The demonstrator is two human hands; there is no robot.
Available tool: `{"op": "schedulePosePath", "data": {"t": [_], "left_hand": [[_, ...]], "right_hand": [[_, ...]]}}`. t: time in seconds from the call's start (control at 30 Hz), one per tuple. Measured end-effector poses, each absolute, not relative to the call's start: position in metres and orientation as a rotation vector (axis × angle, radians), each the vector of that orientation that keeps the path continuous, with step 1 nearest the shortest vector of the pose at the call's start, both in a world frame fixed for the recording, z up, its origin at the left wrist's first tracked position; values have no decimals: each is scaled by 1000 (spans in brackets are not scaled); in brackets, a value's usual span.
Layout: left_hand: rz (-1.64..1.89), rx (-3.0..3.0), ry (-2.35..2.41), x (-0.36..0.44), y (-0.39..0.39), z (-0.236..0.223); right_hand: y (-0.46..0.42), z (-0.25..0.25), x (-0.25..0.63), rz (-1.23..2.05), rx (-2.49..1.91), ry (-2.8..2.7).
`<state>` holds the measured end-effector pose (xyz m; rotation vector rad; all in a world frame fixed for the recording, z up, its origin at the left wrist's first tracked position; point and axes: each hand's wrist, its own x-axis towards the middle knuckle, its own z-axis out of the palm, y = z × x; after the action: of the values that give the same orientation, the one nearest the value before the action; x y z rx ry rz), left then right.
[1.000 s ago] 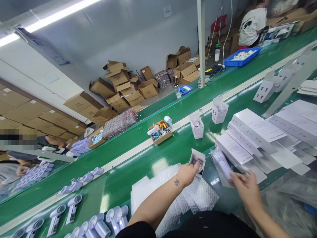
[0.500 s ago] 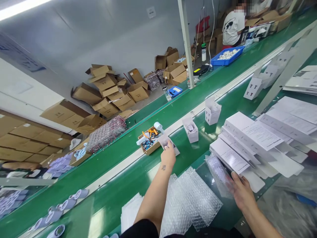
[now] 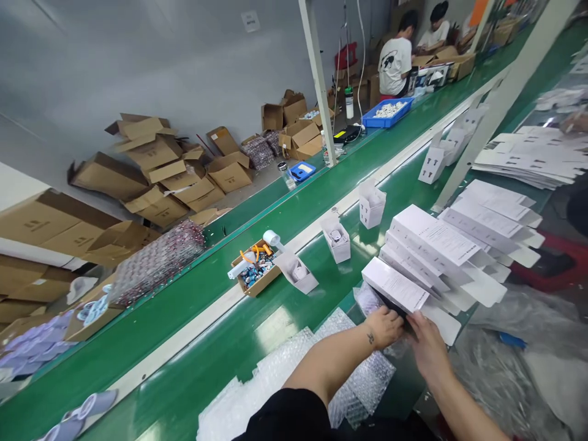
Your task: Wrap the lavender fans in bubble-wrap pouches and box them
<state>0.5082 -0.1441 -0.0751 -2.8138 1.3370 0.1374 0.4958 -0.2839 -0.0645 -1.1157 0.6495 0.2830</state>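
Note:
My left hand (image 3: 384, 326) is closed over a clear bubble-wrapped package (image 3: 366, 298) with something pale lilac inside. My right hand (image 3: 429, 344) meets it at the package's near end, fingers curled in; the fingertips of both hands are partly hidden. Just above them lies the nearest white printed box (image 3: 395, 283), flaps out, at the front of a row of similar ones. Below my left forearm spread sheets of bubble wrap (image 3: 367, 373). Farther off, an open white box (image 3: 297, 272) with a white item inside stands beside a small carton (image 3: 264, 278) of tools and small parts.
Two more open white boxes (image 3: 337, 242) stand on the green belt (image 3: 193, 343). A slanted metal post (image 3: 500, 116) rises at right. Lilac round parts (image 3: 94, 404) line the lower left. Across the belt are cartons (image 3: 229, 171), a blue tray (image 3: 388, 113) and seated people.
My left hand has left the white box by the tool carton and come over to my right hand at the bubble-wrapped package. The whole view has shifted toward the right.

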Motion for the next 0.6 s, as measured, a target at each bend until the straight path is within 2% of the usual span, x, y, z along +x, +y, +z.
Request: {"op": "schedulePosePath", "data": {"t": [0.13,0.23,0.3,0.37,0.47,0.53,0.6], "left_hand": [[193,-2925,1240,477,-106,-32],[167,-3422,697,434,-58,14],[-256,-3798,-3,406,-35,44],[-859,-3962,-695,384,-25,69],[-1512,-4002,-1256,368,-35,85],[-1586,-4010,-1344,363,-47,84],[-1443,-3962,-1316,358,-59,77]], "right_hand": [[-285,-51,482,280,-1087,625],[-288,-38,467,280,-1302,471],[-288,-26,459,270,-1663,235],[-282,-12,457,265,-2035,-110],[-263,3,460,347,-2251,-648],[-248,6,461,405,-2197,-881],[-235,2,458,377,-2114,-982]]}}
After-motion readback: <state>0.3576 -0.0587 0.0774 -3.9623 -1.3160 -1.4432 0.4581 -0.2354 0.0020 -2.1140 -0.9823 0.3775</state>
